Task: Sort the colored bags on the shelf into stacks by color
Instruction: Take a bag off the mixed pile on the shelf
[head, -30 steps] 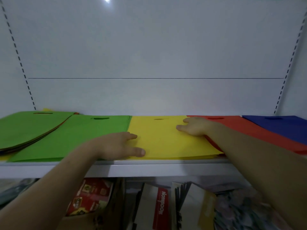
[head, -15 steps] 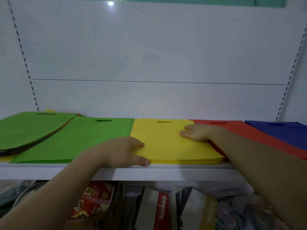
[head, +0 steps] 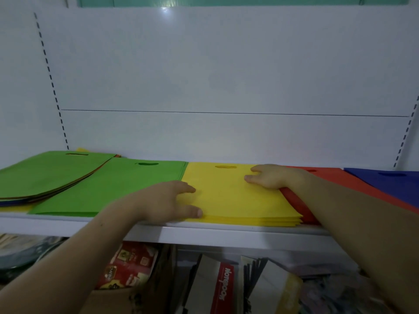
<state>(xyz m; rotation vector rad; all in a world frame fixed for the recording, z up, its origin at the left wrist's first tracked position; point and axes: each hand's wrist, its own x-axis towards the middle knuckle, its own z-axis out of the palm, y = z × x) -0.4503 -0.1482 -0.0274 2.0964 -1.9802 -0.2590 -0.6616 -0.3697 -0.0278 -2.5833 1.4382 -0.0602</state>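
Below the white shelf (head: 204, 231) sit upright notebooks (head: 223, 288), a red printed packet (head: 129, 266) and a cardboard box (head: 113, 300), all dim. A white back panel (head: 226, 75) w/ slotted uprights at both sides rises behind the shelf. Along the shelf, L to R: a mixed pile (head: 45, 173) w/ a green bag on top and other colours showing at its edges, partly overlapping the green stack (head: 102, 189). Next is the yellow stack (head: 238, 200) at centre, edge to edge w/ the green. Then come the red bags (head: 340, 184), whose near left part is tucked under the yellow, and the blue bags (head: 390, 184), lying over the red at far R. The right forearm crosses the red bags and hides their front. Bags are flat, matte, cloth-like rectangles, each w/ an oval cut-out handle near the back edge. The yellow stack's front corner shows several thin layers, slightly fanned. Left hand (head: 167, 200) lies at the yellow stack's left front edge, fingers loosely spread on top, thumb along the front edge, gripping nothing. Right hand (head: 269, 177) lies flat, palm down, on the stack's right rear, fingers straight and pointing left, nothing held.
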